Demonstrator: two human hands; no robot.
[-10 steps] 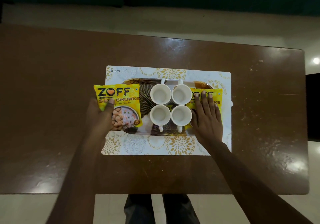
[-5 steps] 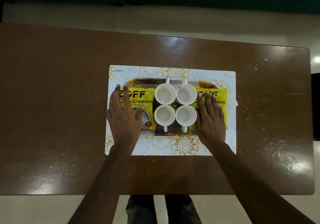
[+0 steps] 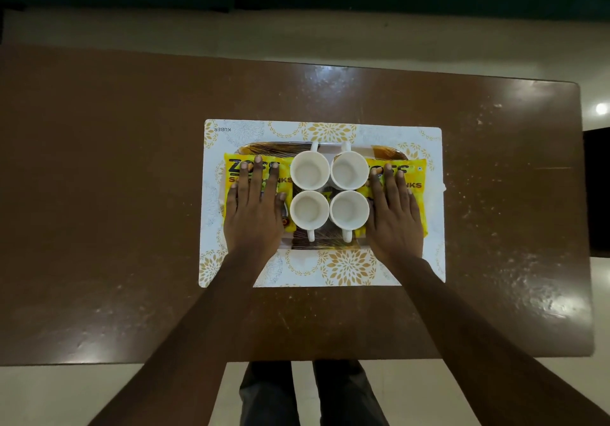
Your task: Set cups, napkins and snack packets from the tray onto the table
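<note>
Both hands lie flat, fingers spread, gripping nothing: the left hand (image 3: 252, 209) presses down on the left snack packet (image 3: 231, 179), the right hand (image 3: 394, 214) on the right snack packet (image 3: 416, 191). The packets are glossy yellow plastic with dark lettering, 1 at each end of the tray (image 3: 284, 147), whose dark striped surface shows only at its corners and far rim. Between the packets stand 4 round white cups (image 3: 310, 170), smooth, upright and empty, packed 2 by 2 and touching; the far 2 point their handles away, the near 2 toward the person. The tray sits on a rectangular white placemat (image 3: 330, 267) printed with gold floral patterns. Around it the brown worktop (image 3: 115, 194), shiny and scuffed, offers wide bare room on the left, right and near side.
</note>
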